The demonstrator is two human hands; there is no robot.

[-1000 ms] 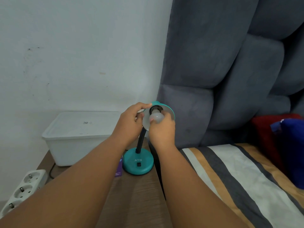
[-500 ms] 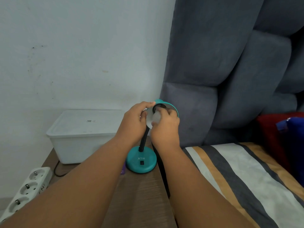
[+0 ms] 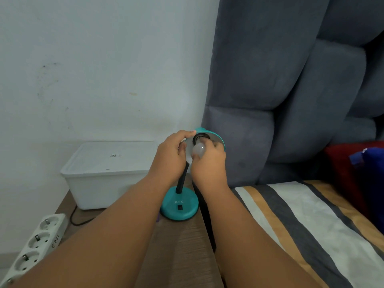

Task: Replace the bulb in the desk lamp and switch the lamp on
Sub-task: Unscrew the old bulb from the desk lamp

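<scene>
Right grip: right hand [image 3: 207, 165] closed around bulb [image 3: 198, 150], now nearer the socket than a second ago.
Left grip: left hand [image 3: 170, 154] pinching lamp shade [image 3: 216, 136].
Status: probably threading in; switch [image 3: 180, 207] untouched.

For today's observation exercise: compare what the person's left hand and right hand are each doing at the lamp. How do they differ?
The left hand grips the rim of the teal lamp shade, while the right hand holds the white bulb at the socket. The left hand's fingers curl over the top of the shade; the right hand's fingers close around the bulb from below. The left hand appears to be steadying, the right doing the fitting. Both are bare and meet at the lamp head.
</scene>
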